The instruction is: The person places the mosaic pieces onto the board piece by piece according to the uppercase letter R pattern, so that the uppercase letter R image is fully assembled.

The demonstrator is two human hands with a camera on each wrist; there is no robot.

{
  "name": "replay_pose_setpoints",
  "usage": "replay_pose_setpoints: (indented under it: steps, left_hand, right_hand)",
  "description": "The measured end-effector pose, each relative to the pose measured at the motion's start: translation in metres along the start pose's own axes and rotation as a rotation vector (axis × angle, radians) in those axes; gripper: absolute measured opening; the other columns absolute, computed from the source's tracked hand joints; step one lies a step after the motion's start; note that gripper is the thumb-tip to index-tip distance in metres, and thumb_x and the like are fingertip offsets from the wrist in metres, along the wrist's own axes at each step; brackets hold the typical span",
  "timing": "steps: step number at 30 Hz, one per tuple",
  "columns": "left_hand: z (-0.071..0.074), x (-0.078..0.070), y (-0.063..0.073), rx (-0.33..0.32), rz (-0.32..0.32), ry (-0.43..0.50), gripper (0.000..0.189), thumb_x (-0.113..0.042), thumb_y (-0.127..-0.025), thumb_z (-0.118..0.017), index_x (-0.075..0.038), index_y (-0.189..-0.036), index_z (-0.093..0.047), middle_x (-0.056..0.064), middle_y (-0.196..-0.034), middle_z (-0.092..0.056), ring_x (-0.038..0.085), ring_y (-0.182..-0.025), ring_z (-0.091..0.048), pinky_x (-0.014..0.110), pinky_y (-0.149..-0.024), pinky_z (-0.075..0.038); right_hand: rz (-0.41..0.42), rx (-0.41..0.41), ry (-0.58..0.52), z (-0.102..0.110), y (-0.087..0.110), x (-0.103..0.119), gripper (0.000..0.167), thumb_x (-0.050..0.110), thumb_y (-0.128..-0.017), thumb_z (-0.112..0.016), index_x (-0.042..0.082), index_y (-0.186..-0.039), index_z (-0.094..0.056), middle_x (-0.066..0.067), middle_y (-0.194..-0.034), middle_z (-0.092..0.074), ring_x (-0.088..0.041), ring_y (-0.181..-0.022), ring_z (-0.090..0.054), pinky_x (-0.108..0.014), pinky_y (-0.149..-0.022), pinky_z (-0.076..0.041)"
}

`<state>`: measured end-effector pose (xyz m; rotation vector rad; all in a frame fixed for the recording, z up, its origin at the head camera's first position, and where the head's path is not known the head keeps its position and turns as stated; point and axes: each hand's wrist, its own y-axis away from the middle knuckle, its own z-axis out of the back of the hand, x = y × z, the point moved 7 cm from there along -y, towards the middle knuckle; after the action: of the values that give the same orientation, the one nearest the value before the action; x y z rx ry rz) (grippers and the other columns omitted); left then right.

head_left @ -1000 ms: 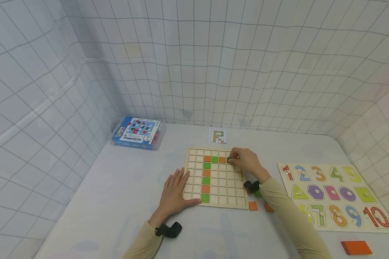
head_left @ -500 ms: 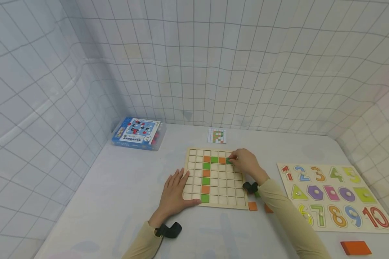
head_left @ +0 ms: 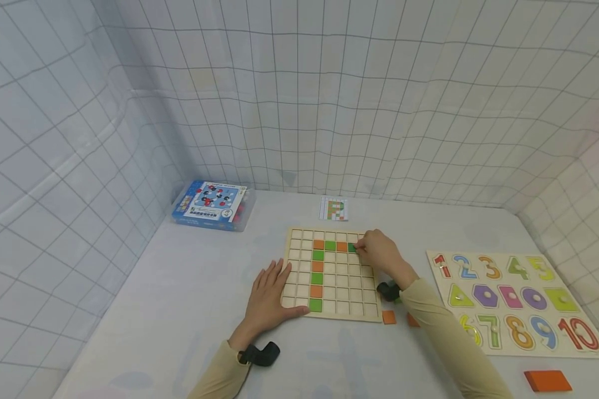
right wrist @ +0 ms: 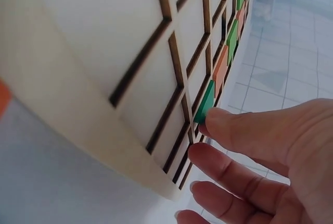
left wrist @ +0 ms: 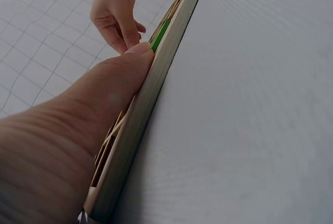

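Observation:
My left hand (head_left: 267,299) lies with spread fingers on the left edge of a wooden grid board (head_left: 342,280), its thumb at the front edge beside a green tile (head_left: 315,305). In the left wrist view that thumb (left wrist: 112,75) overlaps the board's rim. My right hand (head_left: 381,253) reaches over the board's far right part. Its thumb and a fingertip pinch the edge of a darker green square tile (right wrist: 205,102), which sits in a cell at the end of the coloured row. Next to it is an orange tile (head_left: 341,247). Alternating green and orange tiles fill one column.
A small pattern card (head_left: 334,209) lies beyond the board. Loose orange tiles (head_left: 389,317) are near its right front corner. A number-and-shape puzzle board (head_left: 516,277) and an orange block (head_left: 548,381) lie to the right; a blue-labelled box (head_left: 212,205) stands back left.
The darker green tile has settled flat into its cell, and more of it shows. My right hand has shifted slightly to the right. The left hand has not moved.

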<state>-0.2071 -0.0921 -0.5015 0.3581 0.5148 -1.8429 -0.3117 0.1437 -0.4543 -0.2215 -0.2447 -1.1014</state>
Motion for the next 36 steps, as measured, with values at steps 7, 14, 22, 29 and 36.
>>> replay_pose_setpoints:
  steps: [7,14,22,29,36]
  left_hand:
    - [-0.002,0.001,-0.001,0.0,-0.001,0.003,0.106,-0.066,-0.069,-0.07,-0.005,-0.148,-0.033,0.015,-0.153,-0.025,0.03,-0.142,-0.012,0.048,-0.112,-0.009]
    - [-0.001,0.001,0.0,-0.001,-0.005,-0.004,0.106,-0.066,-0.069,-0.069,-0.005,-0.148,-0.032,0.016,-0.153,-0.024,0.03,-0.142,-0.012,0.047,-0.112,-0.008]
    - [-0.002,0.002,-0.001,-0.016,-0.019,-0.01,0.106,-0.066,-0.069,-0.07,-0.004,-0.147,-0.033,0.016,-0.152,-0.025,0.031,-0.141,-0.013,0.048,-0.112,-0.01]
    - [-0.001,0.002,-0.001,-0.008,-0.014,-0.006,0.107,-0.066,-0.069,-0.07,-0.005,-0.148,-0.032,0.016,-0.152,-0.025,0.03,-0.142,-0.012,0.047,-0.112,-0.009]
    - [0.0,0.001,0.0,0.0,-0.008,0.001,0.106,-0.065,-0.07,-0.069,-0.004,-0.148,-0.032,0.017,-0.152,-0.025,0.031,-0.142,-0.012,0.048,-0.112,-0.009]
  right_hand:
    - [0.016,0.044,-0.032,-0.002,0.007,-0.007,0.024,0.012,-0.091,-0.063,0.003,-0.111,-0.071,-0.004,-0.089,-0.059,-0.019,-0.078,-0.048,-0.03,-0.061,-0.042]
    - [0.037,0.047,-0.049,-0.001,0.014,-0.008,0.029,0.017,-0.095,-0.059,0.003,-0.119,-0.066,-0.01,-0.101,-0.061,-0.027,-0.091,-0.052,-0.039,-0.073,-0.047]
    - [0.013,-0.127,-0.161,0.015,0.031,-0.019,0.039,0.023,-0.094,-0.061,0.004,-0.128,-0.059,-0.014,-0.117,-0.056,-0.032,-0.108,-0.05,-0.049,-0.087,-0.045]
    - [0.071,-0.311,-0.187,0.03,0.055,-0.031,0.041,0.019,-0.09,-0.067,0.001,-0.126,-0.059,-0.017,-0.118,-0.057,-0.035,-0.11,-0.05,-0.051,-0.088,-0.044]
    - [0.036,-0.36,-0.168,0.036,0.082,-0.045,0.043,0.022,-0.088,-0.07,0.001,-0.125,-0.06,-0.018,-0.117,-0.057,-0.036,-0.108,-0.051,-0.054,-0.085,-0.045]
